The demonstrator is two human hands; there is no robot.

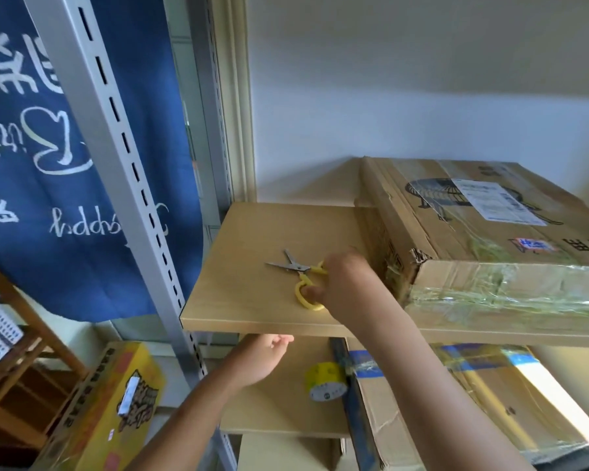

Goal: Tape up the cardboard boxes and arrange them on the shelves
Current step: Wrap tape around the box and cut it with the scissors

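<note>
Right hand (pixel 346 283) reaches forward, fingers curled; left hand (pixel 262 358) relaxed below.

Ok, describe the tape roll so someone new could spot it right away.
Find the grey metal shelving and go to the lower wooden shelf, below the scissors. The tape roll stands on edge against a taped cardboard box, the only round yellow thing there.

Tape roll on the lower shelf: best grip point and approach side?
The tape roll stands on edge, its flat face with the core hole toward the camera, its right side against the blue-taped box. Probably come from the open left: pinch across the rim's thickness near the top. The left hand is nearest.
</note>
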